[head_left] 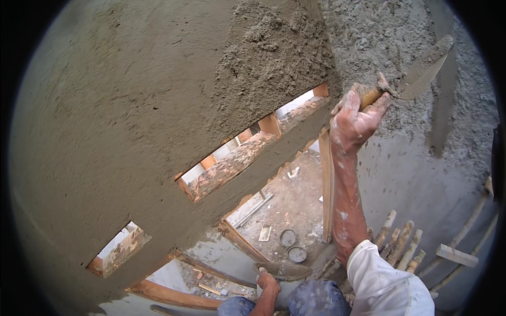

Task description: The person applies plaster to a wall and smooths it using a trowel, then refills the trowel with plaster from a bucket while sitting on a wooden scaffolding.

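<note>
My right hand is raised in front of the wall corner, fingers wrapped round the wooden handle of a pointed trowel. The trowel's mortar-smeared blade points up and to the right, close to the rough plaster. Low in the view, my left hand grips the edge of a shallow, mortar-coated pan beside my knees. Smooth wet plaster covers much of the left wall. A coarse patch of fresh mortar lies at its top right, above a slot opening.
Wooden frames edge the larger openings below. Through them show a littered ground and two round buckets. Bamboo poles lie below my right arm, with a short wooden block farther right. A smaller opening pierces the wall at left.
</note>
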The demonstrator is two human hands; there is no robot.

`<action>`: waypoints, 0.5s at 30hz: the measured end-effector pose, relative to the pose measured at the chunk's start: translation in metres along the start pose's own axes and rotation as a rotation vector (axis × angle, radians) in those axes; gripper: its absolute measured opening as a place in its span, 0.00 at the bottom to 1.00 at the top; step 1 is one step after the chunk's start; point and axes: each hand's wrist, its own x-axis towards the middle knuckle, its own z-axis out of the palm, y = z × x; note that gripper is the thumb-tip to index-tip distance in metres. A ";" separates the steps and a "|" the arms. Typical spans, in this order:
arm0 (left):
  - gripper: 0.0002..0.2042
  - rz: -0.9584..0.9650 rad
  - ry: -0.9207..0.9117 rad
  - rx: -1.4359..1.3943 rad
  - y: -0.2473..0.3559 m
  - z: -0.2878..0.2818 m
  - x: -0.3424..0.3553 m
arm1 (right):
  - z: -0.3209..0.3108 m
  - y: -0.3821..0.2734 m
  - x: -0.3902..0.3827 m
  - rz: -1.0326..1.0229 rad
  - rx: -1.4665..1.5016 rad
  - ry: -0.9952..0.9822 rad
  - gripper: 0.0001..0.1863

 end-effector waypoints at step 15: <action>0.40 0.086 -0.107 0.197 -0.023 0.001 -0.031 | -0.408 -0.039 -0.296 1.294 -0.537 -1.509 0.30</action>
